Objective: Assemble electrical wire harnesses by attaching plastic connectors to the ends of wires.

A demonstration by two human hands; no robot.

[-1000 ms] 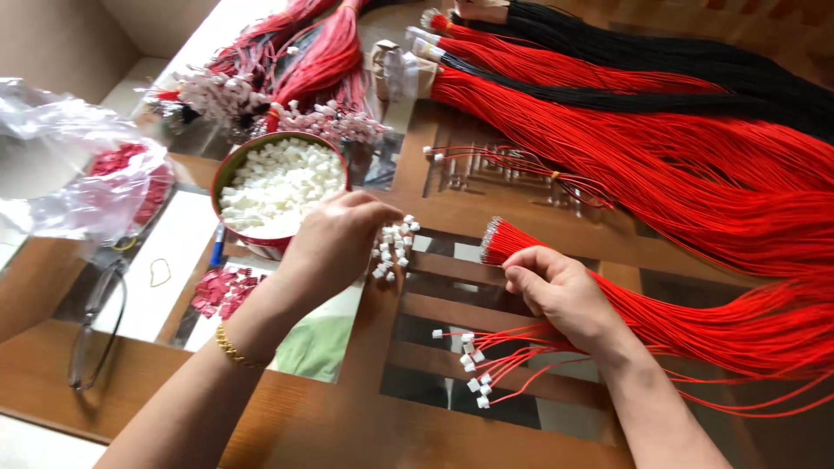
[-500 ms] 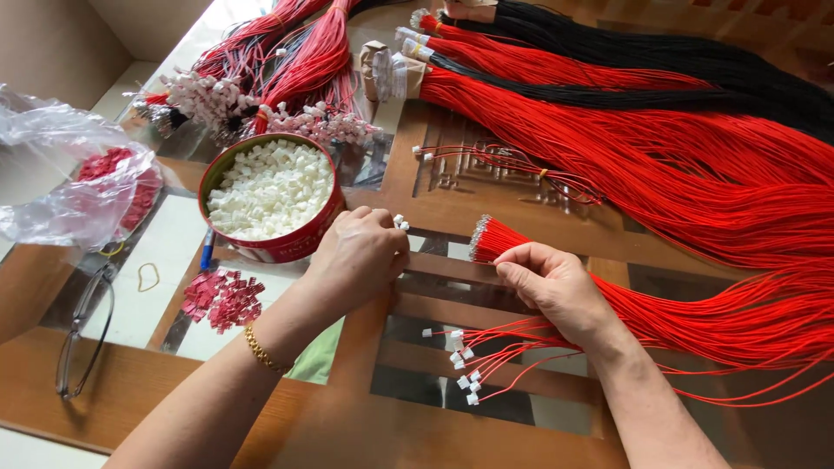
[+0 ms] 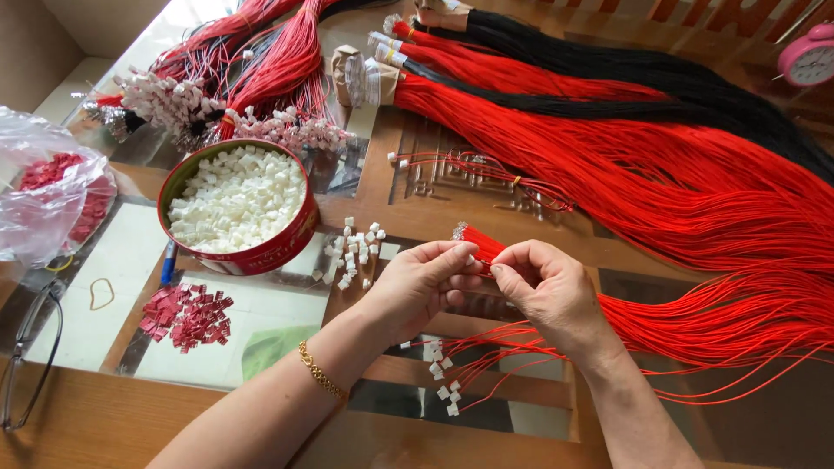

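1. Far left: glasses (image 3: 30, 347) on the counter (image 3: 104, 417) edge, clear plastic bag (image 3: 48, 195) w/ red pieces inside, rubber band (image 3: 102, 293) nearby.
2. Red round tin (image 3: 239, 208) full of small white connectors, blue pen (image 3: 168, 262) just beside it; pile of red connectors (image 3: 187, 315) in front of the tin.
3. Loose white connectors (image 3: 354, 252) scattered on the counter btwn tin and hands.
4. Left hand (image 3: 417, 287) (gold bracelet on wrist) closed, fingertips pinched at the tip of the red wire bundle (image 3: 695, 321); can't tell if a connector is btwn the fingers.
5. Right hand (image 3: 547, 291) closed, gripping the same bundle right next to the left hand, thumbs nearly touching.
6. Bundle runs off to the right across the counter; a few finished wires w/ white ends (image 3: 443, 378) lie under the hands.
7. Top/right: big red wire hanks (image 3: 660, 182), black wire hank (image 3: 660, 78), pink alarm clock (image 3: 808, 56) at the corner.
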